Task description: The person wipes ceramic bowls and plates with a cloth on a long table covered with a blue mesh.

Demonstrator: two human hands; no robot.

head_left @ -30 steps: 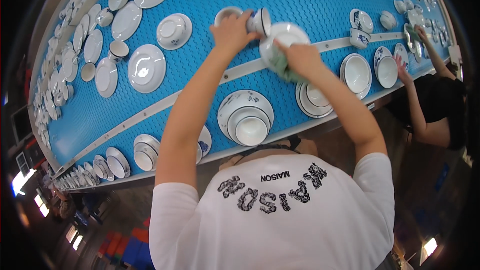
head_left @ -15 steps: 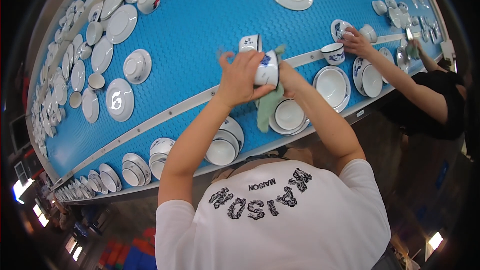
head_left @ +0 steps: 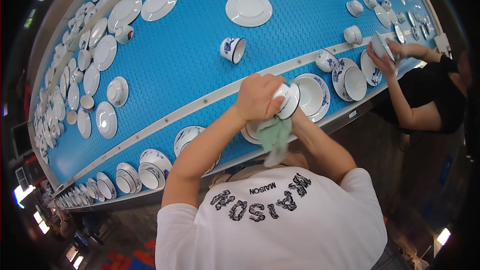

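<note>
My left hand (head_left: 256,98) grips a white cup (head_left: 288,102) with a dark rim, held tilted above the near strip of the blue belt. At the cup's other side is my right hand (head_left: 296,116), mostly hidden behind it, with a green cloth (head_left: 275,136) bunched at the cup and hanging below it. Beyond my hands, a blue-patterned cup (head_left: 233,50) lies tipped on the belt, apart from both. A bowl on a plate (head_left: 326,106) sits just right of the held cup; another stack is partly covered by the cloth.
A pale rail (head_left: 205,101) divides the blue belt (head_left: 195,60). Along the near edge stand stacks of bowls and plates (head_left: 151,175). Many white dishes (head_left: 105,52) crowd the far left. At the right, a co-worker in black (head_left: 425,92) handles a dish (head_left: 382,46).
My hands with the cup and cloth have come nearer and slightly right, and the cup has turned. Dishes on the belt have shifted left. The co-worker now lifts a dish with both hands.
</note>
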